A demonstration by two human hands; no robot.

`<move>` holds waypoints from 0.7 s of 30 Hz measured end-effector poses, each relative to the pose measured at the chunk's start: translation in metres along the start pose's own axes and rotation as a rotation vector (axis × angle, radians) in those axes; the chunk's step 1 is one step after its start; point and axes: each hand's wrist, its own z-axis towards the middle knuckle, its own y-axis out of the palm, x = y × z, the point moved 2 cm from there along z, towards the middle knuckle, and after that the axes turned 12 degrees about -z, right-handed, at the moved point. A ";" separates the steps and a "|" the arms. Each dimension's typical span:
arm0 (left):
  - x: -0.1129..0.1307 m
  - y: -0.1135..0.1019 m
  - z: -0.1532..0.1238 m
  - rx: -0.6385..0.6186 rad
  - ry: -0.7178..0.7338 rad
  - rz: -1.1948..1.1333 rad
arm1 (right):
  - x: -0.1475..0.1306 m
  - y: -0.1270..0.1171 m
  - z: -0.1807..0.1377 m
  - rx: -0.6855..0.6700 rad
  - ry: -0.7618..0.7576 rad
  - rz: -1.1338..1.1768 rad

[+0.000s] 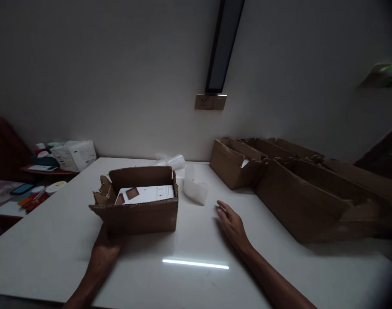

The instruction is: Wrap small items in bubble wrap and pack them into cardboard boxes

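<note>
Head view puts an open-topped cardboard carton (144, 219) left of centre in my frame, standing on the white table (144, 283). Inside it I can see a white printed package (151, 194) with brown squares at its left end. I have the left hand (106, 247) at the carton's lower left front edge; its fingers are hidden there, so I cannot tell how far they are bent or whether they grip. My right hand (232, 223) lies right of centre, fingers loosely extended, empty and well apart from the carton. Between hand and carton, slightly farther back, I see a translucent packing sheet (195, 189), with crumpled clear wrap (176, 161) behind. More brown cartons (287, 201) fill the right side.
</note>
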 end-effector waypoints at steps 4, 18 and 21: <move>0.002 0.005 0.004 -0.011 -0.021 0.025 | -0.003 0.013 0.014 -0.003 0.031 0.026; 0.010 0.045 0.013 -0.055 0.069 0.016 | -0.027 0.002 0.044 0.037 -0.275 0.007; 0.012 0.044 0.011 -0.061 0.079 -0.003 | -0.023 -0.037 0.015 -0.063 -0.414 -0.050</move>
